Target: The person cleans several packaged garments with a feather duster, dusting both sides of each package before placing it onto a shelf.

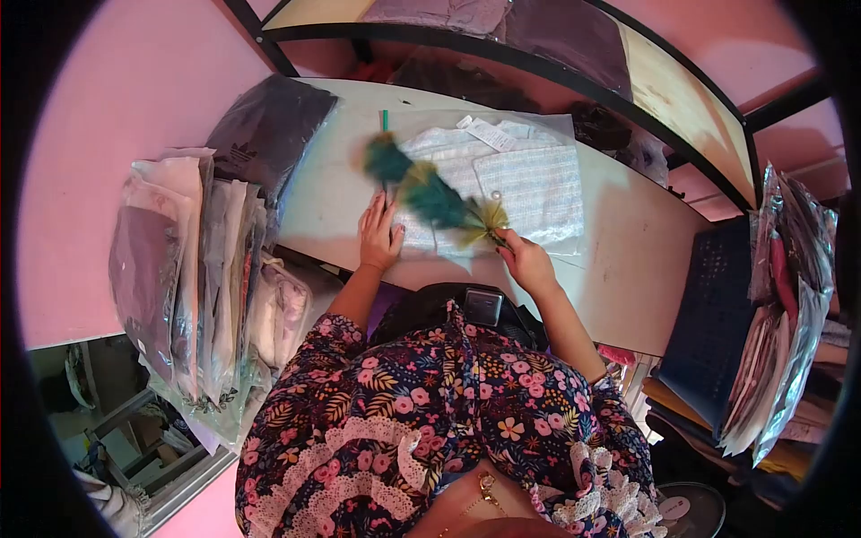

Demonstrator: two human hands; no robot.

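Closest to me, a phone (483, 306) sits at my chest. Just past it, at about one o'clock, my right hand (525, 262) is closed around the handle end of the feather duster (430, 193). Its green and yellow head runs out toward eleven o'clock and shows blurred. At eleven o'clock my left hand (380, 235) lies flat with the fingers spread, holding nothing and pressing on the near left edge of the bagged white garment (538, 184).

That garment lies at twelve o'clock on the pale table (628, 260), with the duster head over its left half. I cannot tell whether the feathers touch the plastic.

To dust well, I judge that my flat palm should pin the slippery bag while the strokes stay light and run one way, off the edge and away from me. A loose wrist would stop the handle from dragging the wrap.

Farther off, a stack of bagged clothes (179, 269) stands at nine o'clock, and a dark packet (269, 125) lies at ten. At three o'clock there is a navy folded piece (713, 323).
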